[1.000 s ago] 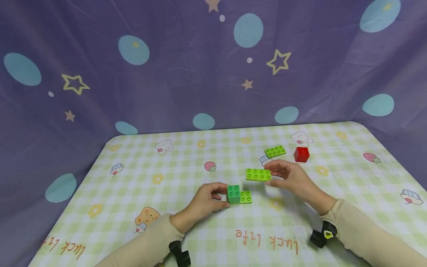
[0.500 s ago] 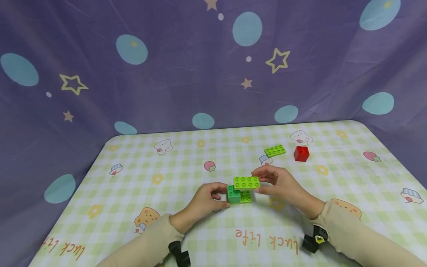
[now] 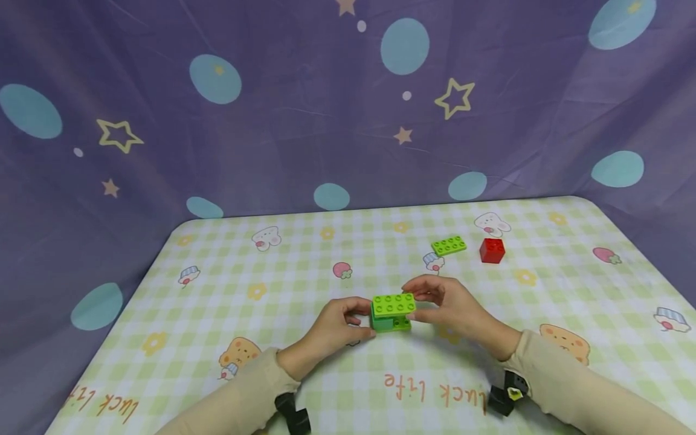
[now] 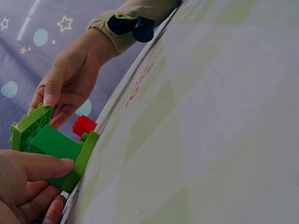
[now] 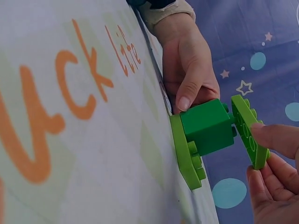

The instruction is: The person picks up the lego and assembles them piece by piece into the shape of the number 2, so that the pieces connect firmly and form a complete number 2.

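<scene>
A dark green block [image 5: 208, 126] sits on one end of a flat light green building plate [image 5: 183, 151], which lies on the table. The left hand [image 3: 338, 327] grips this pair at its left end, thumb on the near side. Above the block, the right hand [image 3: 454, 311] pinches a second light green plate [image 3: 394, 304] by its right end. In the right wrist view, a small gap shows between that plate and the block's studs, and the plate is slightly tilted. The left wrist view shows the left thumb [image 4: 46, 167] against the block.
A third light green plate [image 3: 449, 245] lies farther back on the right, with a red block [image 3: 492, 251] beside it. The table [image 3: 304, 254] has a checked cloth. A purple patterned curtain [image 3: 272, 145] hangs behind its back edge.
The right hand has brought its light green plate left and toward the person, from beside the dark green block to over it. The left hand has stayed in place.
</scene>
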### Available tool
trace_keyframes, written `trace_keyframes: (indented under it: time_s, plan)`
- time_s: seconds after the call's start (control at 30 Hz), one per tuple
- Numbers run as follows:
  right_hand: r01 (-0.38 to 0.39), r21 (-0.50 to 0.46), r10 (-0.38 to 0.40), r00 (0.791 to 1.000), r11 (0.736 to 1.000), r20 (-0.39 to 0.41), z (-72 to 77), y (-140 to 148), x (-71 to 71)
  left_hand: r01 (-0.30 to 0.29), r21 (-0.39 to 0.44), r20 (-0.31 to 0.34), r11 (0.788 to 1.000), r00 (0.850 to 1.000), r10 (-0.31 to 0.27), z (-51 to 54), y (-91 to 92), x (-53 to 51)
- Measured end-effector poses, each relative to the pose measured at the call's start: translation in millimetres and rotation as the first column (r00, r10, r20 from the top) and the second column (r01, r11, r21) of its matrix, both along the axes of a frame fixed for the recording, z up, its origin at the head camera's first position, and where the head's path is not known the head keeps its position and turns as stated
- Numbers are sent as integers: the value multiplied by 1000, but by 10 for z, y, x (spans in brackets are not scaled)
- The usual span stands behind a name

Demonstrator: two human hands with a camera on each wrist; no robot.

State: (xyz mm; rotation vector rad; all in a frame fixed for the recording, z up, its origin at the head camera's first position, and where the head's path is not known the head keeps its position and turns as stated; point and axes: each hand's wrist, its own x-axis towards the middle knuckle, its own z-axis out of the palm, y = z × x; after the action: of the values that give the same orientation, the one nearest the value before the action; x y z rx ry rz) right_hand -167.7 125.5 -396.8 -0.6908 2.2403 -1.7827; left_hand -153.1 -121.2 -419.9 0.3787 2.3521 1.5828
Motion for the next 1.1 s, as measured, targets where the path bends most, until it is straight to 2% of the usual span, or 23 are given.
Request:
trace_keyframes:
  time_s: [0.33,0.53,0.83,1.03,1.1]
  plan:
    - [12,12,-11,1000,1000,-27,-6,-11,0,4,-7,-17,1000,1000,-4,27,-7,16]
    - [12,6,-12,1000,1000,-27,-10,-8,1,4,-13,-8,1000,1000,-4,6,-14,14]
    - [27,48,-26,999,998,-33,-23,-35,11,17,-6,-33,1000,999,-18,-7,-12,9]
    - [32,70,-30,999,997,-30,-19,-53,14,28,5,-40,1000,999,-27,16,-7,21]
    - [31,72,-29,999,997,-28,-18,-56,19,24,-4,-38,1000,999,-24,99,11,58]
